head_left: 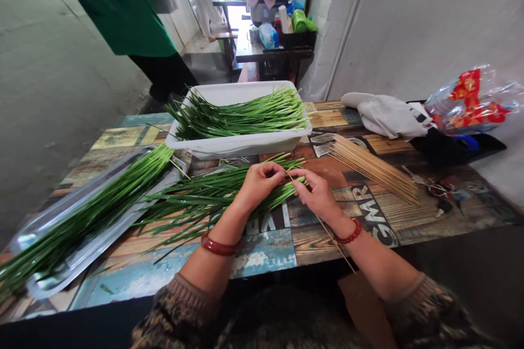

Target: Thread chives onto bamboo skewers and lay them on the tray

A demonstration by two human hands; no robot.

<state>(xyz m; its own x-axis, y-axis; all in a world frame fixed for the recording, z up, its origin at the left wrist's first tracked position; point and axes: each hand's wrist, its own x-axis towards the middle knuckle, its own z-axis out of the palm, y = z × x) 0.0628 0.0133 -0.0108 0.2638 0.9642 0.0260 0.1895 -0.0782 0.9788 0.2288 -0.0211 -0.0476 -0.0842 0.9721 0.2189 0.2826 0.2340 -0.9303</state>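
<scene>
My left hand (262, 181) is closed in a pinch above a loose bunch of garlic chives (196, 191) on the table. What lies between its fingertips is too small to make out. Close beside it, my right hand (316, 194) grips a thin wooden skewer (333, 241), whose long end slants down past the wrist towards the table's front edge. The skewer's upper tip is at the fingertips of both hands. More chives (245, 114) fill a white plastic tub (241, 147) behind my hands. On the left, a clear plastic tray (110, 245) holds another bundle of chives (118, 202).
Several bare skewers (374, 169) lie fanned out to the right. Behind them are a pale cap (388, 112) and a clear bag with red print (470, 101). Small scissors-like items (444, 188) rest near the right edge. A person in green (118, 5) stands beyond the table.
</scene>
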